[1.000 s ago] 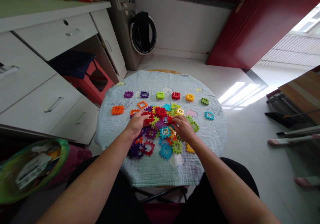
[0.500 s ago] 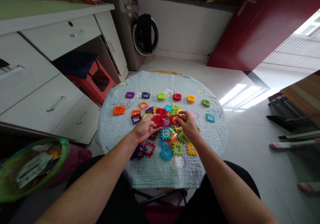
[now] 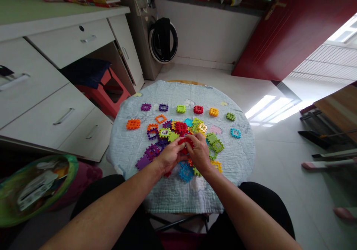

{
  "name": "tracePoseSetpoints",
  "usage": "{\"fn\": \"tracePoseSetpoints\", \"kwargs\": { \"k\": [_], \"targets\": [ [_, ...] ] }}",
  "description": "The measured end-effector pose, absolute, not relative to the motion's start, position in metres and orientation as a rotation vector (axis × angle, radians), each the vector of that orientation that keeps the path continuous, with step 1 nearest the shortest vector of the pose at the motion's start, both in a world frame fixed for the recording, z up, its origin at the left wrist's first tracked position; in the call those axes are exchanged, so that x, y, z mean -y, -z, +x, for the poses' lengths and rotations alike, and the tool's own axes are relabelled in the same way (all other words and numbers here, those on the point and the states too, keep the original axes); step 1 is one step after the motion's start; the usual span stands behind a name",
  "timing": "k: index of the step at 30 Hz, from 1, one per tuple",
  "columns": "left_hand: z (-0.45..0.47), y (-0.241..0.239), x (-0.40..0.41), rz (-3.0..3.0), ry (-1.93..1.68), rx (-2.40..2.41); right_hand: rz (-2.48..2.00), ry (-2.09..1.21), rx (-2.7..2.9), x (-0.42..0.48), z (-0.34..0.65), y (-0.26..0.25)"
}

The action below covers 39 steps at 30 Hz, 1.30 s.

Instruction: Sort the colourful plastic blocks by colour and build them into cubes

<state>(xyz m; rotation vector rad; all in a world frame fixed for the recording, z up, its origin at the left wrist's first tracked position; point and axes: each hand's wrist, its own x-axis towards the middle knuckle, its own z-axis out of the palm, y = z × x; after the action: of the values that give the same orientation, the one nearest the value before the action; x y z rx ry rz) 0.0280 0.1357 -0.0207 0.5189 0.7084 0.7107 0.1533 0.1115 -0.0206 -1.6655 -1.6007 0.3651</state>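
A small round table under a pale blue quilted cloth (image 3: 173, 190) carries a heap of coloured plastic interlocking tiles (image 3: 178, 131). My left hand (image 3: 169, 157) and my right hand (image 3: 198, 151) meet over the near side of the heap, fingers closed together on red tiles (image 3: 185, 142). A row of single tiles lies along the far side: purple (image 3: 145, 107), green (image 3: 181, 109), red (image 3: 198, 109), yellow-orange (image 3: 213, 111). An orange tile (image 3: 133, 123) lies alone at the left. A blue tile (image 3: 185, 171) shows just below my hands.
White drawers (image 3: 55, 105) and a red stool (image 3: 104, 90) stand to the left. A washing machine (image 3: 156, 34) is at the back, a dark red door (image 3: 292, 27) to the right. A green bag (image 3: 33, 187) sits at lower left. My dark-clothed knees are under the table edge.
Both hands drew back toward me from the middle of the heap and came together, now gripping red tiles between them. Several purple tiles at the left are uncovered.
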Motion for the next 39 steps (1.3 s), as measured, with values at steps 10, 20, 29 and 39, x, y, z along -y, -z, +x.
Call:
{"fn": "tracePoseSetpoints", "kwargs": {
  "k": [10, 20, 29, 39],
  "targets": [
    [0.026, 0.023, -0.14, 0.569, -0.896, -0.775, -1.702, -0.358, 1.742, -0.108, 0.147, 0.009],
    [0.017, 0.014, -0.15, 0.813, -0.801, -0.884, -1.769, -0.292, 1.828, -0.143, 0.154, 0.005],
    [-0.023, 0.001, -0.197, 0.9, -0.965, -1.18, -2.109, -0.199, 1.987, -0.28, 0.256, 0.017],
    [-0.031, 0.007, -0.213, 0.985, -1.006, -1.254, -2.182, -0.276, 2.204, -0.326, 0.274, 0.038]
  ]
}}
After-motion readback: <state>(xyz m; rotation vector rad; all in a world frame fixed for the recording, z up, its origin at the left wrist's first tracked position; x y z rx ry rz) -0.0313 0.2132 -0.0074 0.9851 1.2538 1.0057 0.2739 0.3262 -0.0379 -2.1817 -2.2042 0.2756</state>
